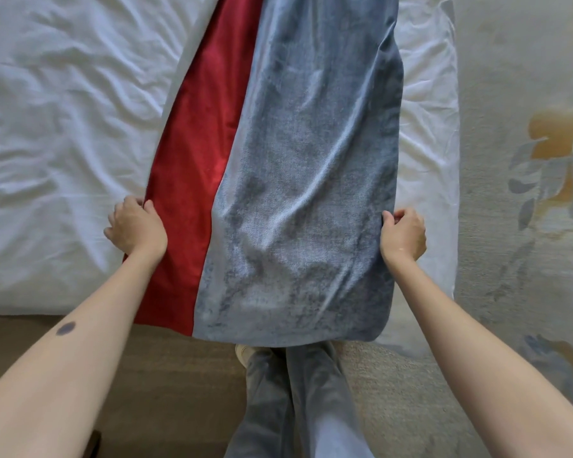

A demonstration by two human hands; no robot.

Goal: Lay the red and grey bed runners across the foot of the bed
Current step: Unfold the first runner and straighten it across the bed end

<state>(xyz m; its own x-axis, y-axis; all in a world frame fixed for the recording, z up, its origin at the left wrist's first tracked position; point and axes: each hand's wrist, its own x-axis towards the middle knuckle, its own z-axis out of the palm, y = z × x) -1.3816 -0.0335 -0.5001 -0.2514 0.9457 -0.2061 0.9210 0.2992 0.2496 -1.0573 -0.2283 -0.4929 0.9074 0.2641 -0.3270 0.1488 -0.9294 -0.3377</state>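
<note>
Right now the bed (57, 133) fills most of what I see, its white cover creased and rumpled on my left, with a narrow white strip showing on my right before the patterned carpet (523, 77) begins. Both runners lie on it, stretching away from me across the bed and out of view at the top. The grey runner (311, 160) is the wider band and lies on top, covering the right part of the red runner (189, 150), so the red shows only as a strip along the left. Their near ends hang over the side of the bed in front of my legs (311, 398).

My left hand (136, 226) is curled onto the outer edge of the red runner; my right hand (404, 234) pinches the outer edge of the grey one. They are well apart, one on each side of the pair.

I judge this to be the straightening step: the runners are down, but they lie at a slant, the red strip narrowing toward the far end, and the grey has soft ripples. The next move calls for an even pull from both hands to square the long edges with the foot of the bed, then a flat palm to smooth the grey without dragging the red out from under it.
</note>
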